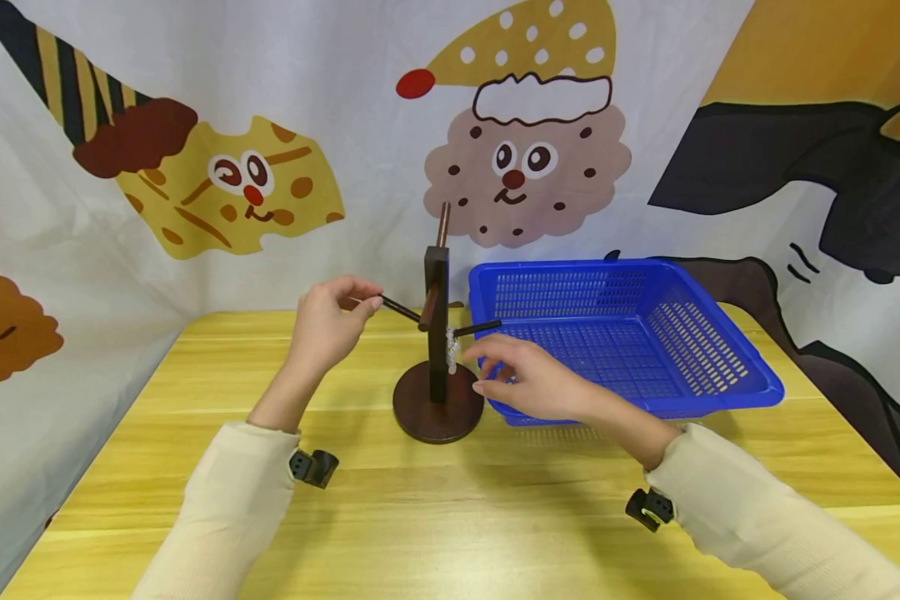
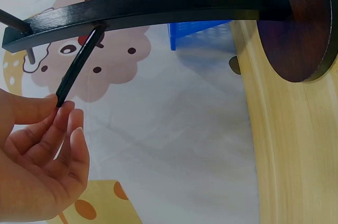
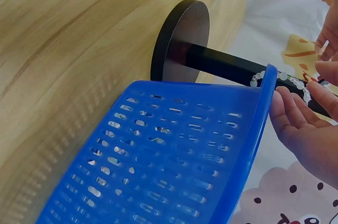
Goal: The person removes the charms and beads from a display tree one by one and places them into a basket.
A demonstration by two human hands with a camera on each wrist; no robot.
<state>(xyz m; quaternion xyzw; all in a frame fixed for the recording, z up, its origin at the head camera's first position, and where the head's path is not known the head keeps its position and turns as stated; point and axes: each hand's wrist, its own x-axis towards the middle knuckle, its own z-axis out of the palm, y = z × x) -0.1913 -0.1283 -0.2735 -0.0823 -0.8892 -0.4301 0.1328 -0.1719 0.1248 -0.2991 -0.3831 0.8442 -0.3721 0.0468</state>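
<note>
A dark wooden jewelry stand [image 1: 437, 333] rises from a round base [image 1: 420, 412], with pegs sticking out to both sides. My left hand [image 1: 330, 325] pinches the tip of the lower left peg [image 2: 79, 65] between thumb and fingers. From the right peg [image 1: 480, 328] hangs a bracelet of clear beads [image 1: 452, 350], close against the upright. Just below that peg is my right hand [image 1: 532, 379], its fingers loosely bent and thumb apart. Its fingertips lie right by the bracelet [image 3: 293, 80] in the right wrist view.
A blue plastic basket [image 1: 757, 387] with slotted walls stands right of the stand, its near left corner under my right hand. Pale shiny bits show through its slots in the right wrist view. Behind the wooden table [image 1: 270, 517] hangs a cartoon-printed cloth [image 1: 375, 167].
</note>
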